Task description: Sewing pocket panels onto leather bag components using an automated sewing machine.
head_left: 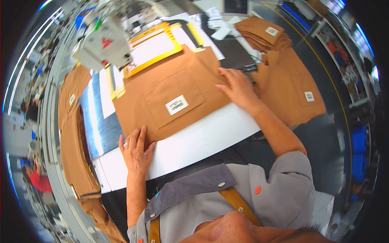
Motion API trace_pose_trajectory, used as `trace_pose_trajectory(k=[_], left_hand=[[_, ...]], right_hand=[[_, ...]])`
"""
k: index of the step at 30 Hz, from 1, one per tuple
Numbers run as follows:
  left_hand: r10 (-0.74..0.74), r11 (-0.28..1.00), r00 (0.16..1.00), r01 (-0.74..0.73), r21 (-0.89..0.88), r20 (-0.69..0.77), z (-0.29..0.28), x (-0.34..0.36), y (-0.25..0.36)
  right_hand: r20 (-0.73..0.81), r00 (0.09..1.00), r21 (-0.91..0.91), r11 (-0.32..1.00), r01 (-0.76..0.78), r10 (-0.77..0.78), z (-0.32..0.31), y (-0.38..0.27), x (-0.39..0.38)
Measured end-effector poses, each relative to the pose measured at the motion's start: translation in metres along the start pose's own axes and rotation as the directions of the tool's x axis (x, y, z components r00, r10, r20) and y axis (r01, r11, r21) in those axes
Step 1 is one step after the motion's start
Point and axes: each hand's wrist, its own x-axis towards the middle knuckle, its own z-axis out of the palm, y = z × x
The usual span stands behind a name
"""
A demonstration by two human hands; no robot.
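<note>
Head view: treat panel [172,90] as probably light, limp; hold flat by opposite edges. Left hand [137,156] splayed at near-left corner; right hand [239,89] at right edge, pinch indiscernible.

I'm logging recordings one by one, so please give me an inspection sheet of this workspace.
Surface: white worktop, shiny blue-grey plate at left.
Work things: brown fabric piece with a white label, lying next to a yellow-orange frame near a white machine head.
Clutter: draped brown fabric at left, folded brown pile at upper right.
Hands: left hand on the piece's near-left corner, right hand at its right edge; fingers spread on both.
Cables: nothing clearly seen.
Surroundings: person in red at far left; shelving at right.
</note>
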Motion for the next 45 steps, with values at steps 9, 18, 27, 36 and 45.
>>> trace_pose_trajectory(k=[9,18,27,36,45], left_hand=[[0.316,0.928,0.947,-0.322,-0.187,-0.064,-0.014,0.067,0.022],[0.702,0.48,0.667,-0.703,-0.525,-0.25,-0.011,0.105,0.149],[0.607,0.649,0.793,-0.529,-0.547,-0.048,-0.003,0.101,0.09],[0.119,0.883,0.988,-0.149,-0.445,-0.094,0.018,0.088,-0.022],[-0.112,0.964,0.979,0.066,-0.256,-0.171,0.039,0.074,-0.035]], right_hand=[[-0.092,0.995,-0.025,0.999,0.024,-0.026,-0.05,-0.008,0.028],[-0.505,0.78,0.105,0.924,-0.368,0.368,-0.255,0.113,-0.059],[-0.685,0.629,-0.306,0.637,-0.707,0.368,-0.271,0.226,-0.16],[-0.241,0.955,-0.059,0.98,-0.192,0.173,-0.107,0.1,0.059],[-0.005,0.993,-0.329,0.938,-0.112,0.117,0.011,0.122,0.193]])
